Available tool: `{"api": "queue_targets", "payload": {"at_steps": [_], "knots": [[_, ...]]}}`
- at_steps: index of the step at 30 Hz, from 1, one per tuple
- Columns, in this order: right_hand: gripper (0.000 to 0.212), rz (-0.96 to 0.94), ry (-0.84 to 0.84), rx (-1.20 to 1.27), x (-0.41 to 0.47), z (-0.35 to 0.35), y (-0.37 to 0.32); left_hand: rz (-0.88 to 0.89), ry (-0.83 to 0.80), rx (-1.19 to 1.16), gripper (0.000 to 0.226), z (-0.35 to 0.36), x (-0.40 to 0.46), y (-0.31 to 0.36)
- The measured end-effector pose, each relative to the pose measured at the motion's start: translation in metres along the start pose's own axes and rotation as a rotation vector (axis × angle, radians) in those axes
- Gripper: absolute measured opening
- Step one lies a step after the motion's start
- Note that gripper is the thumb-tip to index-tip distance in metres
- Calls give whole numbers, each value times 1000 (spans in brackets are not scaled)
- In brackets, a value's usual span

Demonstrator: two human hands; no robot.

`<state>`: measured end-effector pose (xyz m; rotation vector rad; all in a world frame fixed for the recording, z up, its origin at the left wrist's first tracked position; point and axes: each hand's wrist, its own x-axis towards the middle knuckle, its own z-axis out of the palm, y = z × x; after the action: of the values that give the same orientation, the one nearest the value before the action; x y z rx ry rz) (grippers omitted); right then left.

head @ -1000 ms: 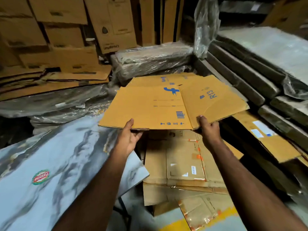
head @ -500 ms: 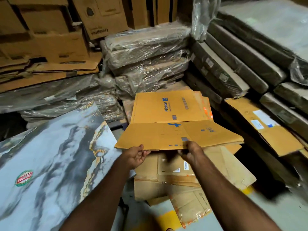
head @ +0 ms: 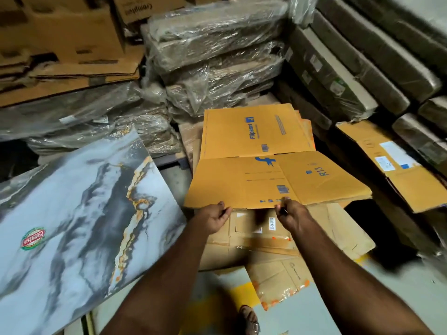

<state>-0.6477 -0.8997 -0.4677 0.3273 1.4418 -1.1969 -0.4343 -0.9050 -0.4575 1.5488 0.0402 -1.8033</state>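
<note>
A flattened yellow-brown carton [head: 273, 182] with blue print and "R13" lies low over a pile of flattened brown cardboard [head: 261, 243]. My left hand [head: 212, 217] grips its near edge at the left, thumb on top. My right hand [head: 291, 213] pinches the same edge near the barcode. Behind it lies a second flat carton [head: 254, 131] with blue Flipkart print.
A marble-patterned slab [head: 79, 209] with a round sticker leans at the left. Plastic-wrapped bundles [head: 212, 61] are stacked behind, and long wrapped packs [head: 350, 68] at the right. A taped carton [head: 396, 165] lies at the right. Brown boxes [head: 63, 32] stand at the back left. A sandalled foot [head: 249, 320] shows below.
Both hands have lowered the held carton from chest height down toward the cardboard pile. My right hand slid left along the edge. The Flipkart carton behind came into view.
</note>
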Motion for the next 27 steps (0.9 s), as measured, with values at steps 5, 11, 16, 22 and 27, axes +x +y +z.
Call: {"api": "queue_targets", "payload": {"at_steps": [5,11,16,22,27], "knots": [[23,87,-56,-6,10,-15,3,-26,-41,-87,39,-10,7,-16],[17,100,-102,36,14,-27,26,-125,-149,-18,32,-22,5,-32],[23,84,-210,86,18,-35,19,-45,-194,113,46,-12,-2,-48],[50,0,-247,-197,-2,-33,26,40,-224,411,60,-26,-4,-42],[39,-47,-285,-245,-21,-20,61,146,-307,444,38,-52,-36,-29]]}}
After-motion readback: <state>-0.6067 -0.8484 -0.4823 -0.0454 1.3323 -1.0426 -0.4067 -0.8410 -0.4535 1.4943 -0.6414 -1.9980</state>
